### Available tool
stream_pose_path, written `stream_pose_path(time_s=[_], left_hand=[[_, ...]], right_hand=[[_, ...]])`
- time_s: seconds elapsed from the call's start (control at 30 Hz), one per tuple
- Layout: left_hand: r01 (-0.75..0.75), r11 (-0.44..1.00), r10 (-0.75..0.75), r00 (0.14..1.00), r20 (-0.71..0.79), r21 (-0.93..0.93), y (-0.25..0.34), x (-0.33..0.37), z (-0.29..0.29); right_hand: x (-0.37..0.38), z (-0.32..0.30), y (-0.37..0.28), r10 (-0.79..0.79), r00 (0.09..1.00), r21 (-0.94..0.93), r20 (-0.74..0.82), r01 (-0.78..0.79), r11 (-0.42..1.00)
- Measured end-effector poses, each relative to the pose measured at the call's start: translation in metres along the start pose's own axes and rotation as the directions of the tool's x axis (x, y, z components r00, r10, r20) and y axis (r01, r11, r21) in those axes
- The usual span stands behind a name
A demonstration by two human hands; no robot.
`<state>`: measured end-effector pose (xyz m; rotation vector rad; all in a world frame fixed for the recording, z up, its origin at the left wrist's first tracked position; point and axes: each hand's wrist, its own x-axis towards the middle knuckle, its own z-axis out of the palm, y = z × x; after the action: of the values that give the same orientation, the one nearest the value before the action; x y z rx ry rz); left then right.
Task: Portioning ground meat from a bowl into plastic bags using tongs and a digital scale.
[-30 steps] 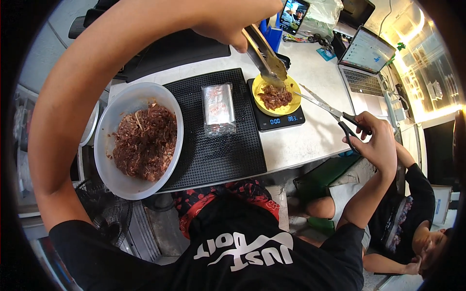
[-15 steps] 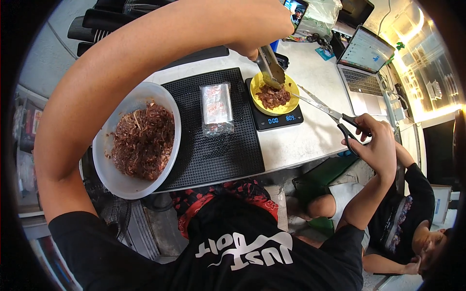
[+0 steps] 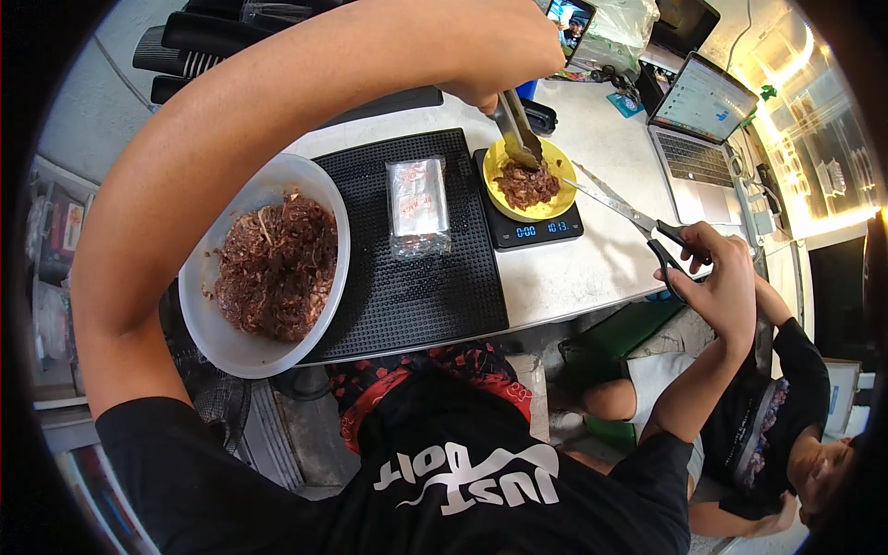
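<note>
My left hand (image 3: 507,57) reaches across the far side of the table, closed round metal tongs (image 3: 514,128). The tips of the tongs are down at the dark, shredded marinated meat (image 3: 527,187) in a yellow bowl (image 3: 561,155). Under the bowl is a black digital scale (image 3: 541,237) with a lit display. In my right hand (image 3: 726,289) is a pair of scissors (image 3: 640,220) with black handles. Its blades are parted and point at the bowl, one tip by its rim. A translucent tub (image 3: 215,344) at the left holds a larger heap of meat (image 3: 277,264).
A packet of clear plastic bags (image 3: 418,205) lies on a black textured mat (image 3: 398,310). Beyond the scissors stands an open laptop (image 3: 698,148); a phone (image 3: 569,28) is propped at the back. Another person (image 3: 786,444) sits at the lower right.
The number on the scale's display has changed. The tongs stay at the meat in the bowl, and both hands hold nearly the same pose. The whole view has shifted slightly.
</note>
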<state>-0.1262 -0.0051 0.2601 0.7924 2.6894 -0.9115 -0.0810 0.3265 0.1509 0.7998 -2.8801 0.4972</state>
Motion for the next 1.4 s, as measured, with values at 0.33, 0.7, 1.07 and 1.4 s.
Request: stream_pose_path(time_s=[0.33,0.7,1.07,1.4], left_hand=[[0.024,0.989,-0.031,0.999,-0.043,-0.147,-0.025,-0.049,-0.027],[0.164,0.973,-0.164,0.986,0.017,-0.165,-0.019,-0.077,-0.054],[0.093,0.988,-0.112,0.981,-0.157,-0.125,-0.022,-0.101,-0.053],[0.312,0.942,-0.313,0.950,0.010,-0.120,-0.007,-0.082,-0.060]], right_hand=[[0.002,-0.002,0.008,0.059,0.997,0.062,-0.042,-0.056,0.996],[0.032,0.008,-0.004,-0.042,0.999,-0.039,0.032,0.043,0.998],[0.030,0.009,-0.001,-0.018,0.998,-0.049,0.059,0.021,0.999],[0.029,0.011,-0.002,-0.034,0.998,-0.044,0.060,0.037,0.998]])
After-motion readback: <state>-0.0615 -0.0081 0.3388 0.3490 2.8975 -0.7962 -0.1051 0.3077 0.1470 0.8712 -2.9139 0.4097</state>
